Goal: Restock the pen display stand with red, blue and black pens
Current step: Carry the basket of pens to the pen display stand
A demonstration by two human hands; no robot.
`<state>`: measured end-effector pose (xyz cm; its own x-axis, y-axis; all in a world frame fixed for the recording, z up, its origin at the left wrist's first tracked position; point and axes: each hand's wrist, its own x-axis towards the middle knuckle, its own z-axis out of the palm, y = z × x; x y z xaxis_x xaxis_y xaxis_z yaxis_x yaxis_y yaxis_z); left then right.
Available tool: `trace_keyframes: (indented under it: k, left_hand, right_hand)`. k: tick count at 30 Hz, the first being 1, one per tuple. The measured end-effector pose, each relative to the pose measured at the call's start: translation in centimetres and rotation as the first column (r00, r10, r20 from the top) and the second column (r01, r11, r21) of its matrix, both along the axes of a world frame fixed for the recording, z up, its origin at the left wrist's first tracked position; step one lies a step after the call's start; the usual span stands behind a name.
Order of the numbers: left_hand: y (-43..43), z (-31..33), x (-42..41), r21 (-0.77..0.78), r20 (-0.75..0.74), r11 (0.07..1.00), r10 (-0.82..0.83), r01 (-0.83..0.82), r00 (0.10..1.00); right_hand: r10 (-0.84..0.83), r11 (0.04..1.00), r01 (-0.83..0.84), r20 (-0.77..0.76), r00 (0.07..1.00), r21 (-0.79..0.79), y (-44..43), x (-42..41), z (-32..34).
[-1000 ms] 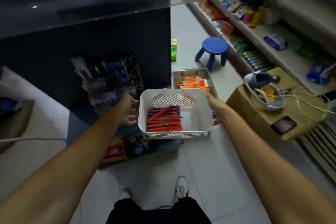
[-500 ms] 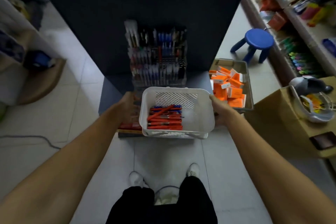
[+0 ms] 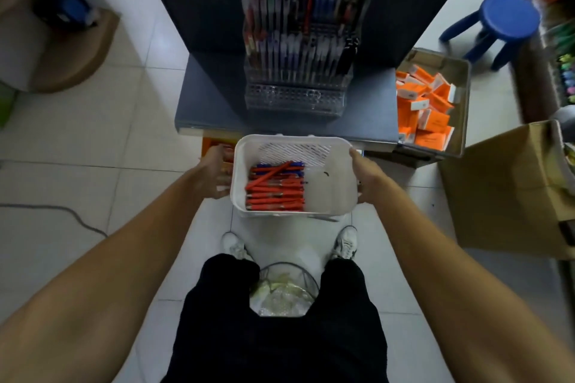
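I hold a white plastic basket point(image 3: 329, 196) in front of me, above the floor. My left hand point(image 3: 214, 176) grips its left wall and my right hand point(image 3: 367, 176) grips its right wall. Red pens point(image 3: 273, 194) lie stacked in its left half, with a few blue pens point(image 3: 277, 167) at the far end. Straight ahead, a clear tiered pen display stand point(image 3: 298, 84) rests on a dark low counter point(image 3: 370, 115). Its upper rows hold black, blue and red pens; the lowest front row looks bare.
A grey bin point(image 3: 457, 81) of orange boxes sits to the right of the counter. A blue stool point(image 3: 504, 22) is at far right, and a cardboard box point(image 3: 504, 193) stands near right. A wire wastebasket point(image 3: 289, 292) is between my feet. A grey cable point(image 3: 62, 211) crosses the floor at left.
I have stepped up to the display stand, which is now centred and closer. The basket stays in both hands. My view has tilted further down.
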<state>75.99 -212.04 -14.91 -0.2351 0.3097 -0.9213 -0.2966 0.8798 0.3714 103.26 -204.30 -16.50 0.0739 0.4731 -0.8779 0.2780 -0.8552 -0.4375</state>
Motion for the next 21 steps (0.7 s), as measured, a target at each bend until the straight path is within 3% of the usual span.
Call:
trace_keyframes:
  k: [5, 8, 13, 19, 21]
  left_hand:
    - [-1.0, -6.6, 1.1, -0.022, -0.025, 1.000, 0.018, -0.019, 1.000]
    - [-1.6, -11.3, 1.4, -0.055, -0.034, 0.998, 0.034, -0.036, 0.999]
    - [-1.9, -20.7, 1.0, -0.071, -0.065, 0.997, 0.026, -0.031, 0.998]
    - [-1.4, -33.1, 0.5, -0.059, -0.095, 0.998, 0.015, -0.020, 0.995]
    - [-1.4, -36.8, 0.5, -0.067, -0.089, 0.998, 0.013, -0.019, 0.996]
  right_hand:
    - [0.004, 1.000, -0.005, -0.023, 1.000, -0.025, -0.5, 0.8, -7.2]
    - [0.049, 0.999, -0.048, 0.043, 0.998, -0.013, -1.1, 0.9, -12.8]
    - [0.021, 0.996, -0.019, 0.017, 1.000, -0.085, -2.2, 0.5, -23.3]
    - [0.015, 0.996, -0.016, -0.022, 1.000, -0.086, -2.6, 0.0, -38.6]
    - [0.004, 0.998, -0.004, -0.007, 1.000, -0.062, -2.8, -0.7, -41.1]
